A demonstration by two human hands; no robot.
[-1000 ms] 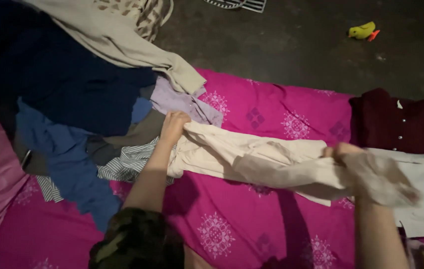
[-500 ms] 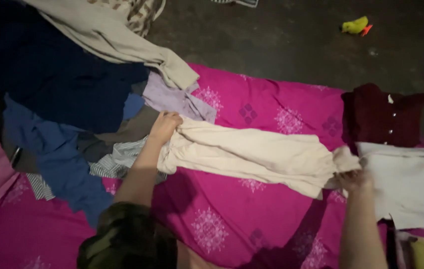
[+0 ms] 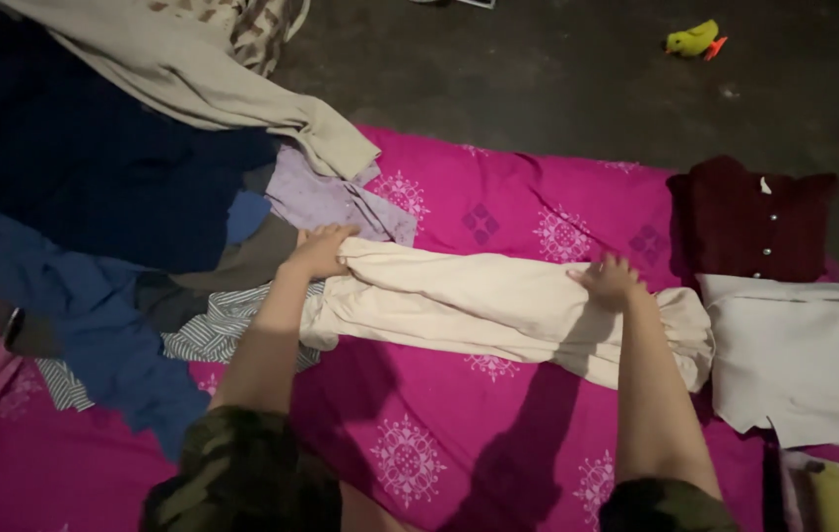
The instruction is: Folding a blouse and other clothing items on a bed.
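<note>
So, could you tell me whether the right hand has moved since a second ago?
Yes. The right hand has moved left, away from the maroon shirt, and now lies flat on the cream garment.

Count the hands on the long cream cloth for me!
2. The left hand grips the cream cloth at its left end; the right hand presses flat nearer its right end.

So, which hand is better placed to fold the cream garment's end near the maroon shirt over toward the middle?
The right hand. It lies flat on the cream garment closer to that end, beside the maroon shirt. The left hand grips the opposite end by the clothes pile.
</note>
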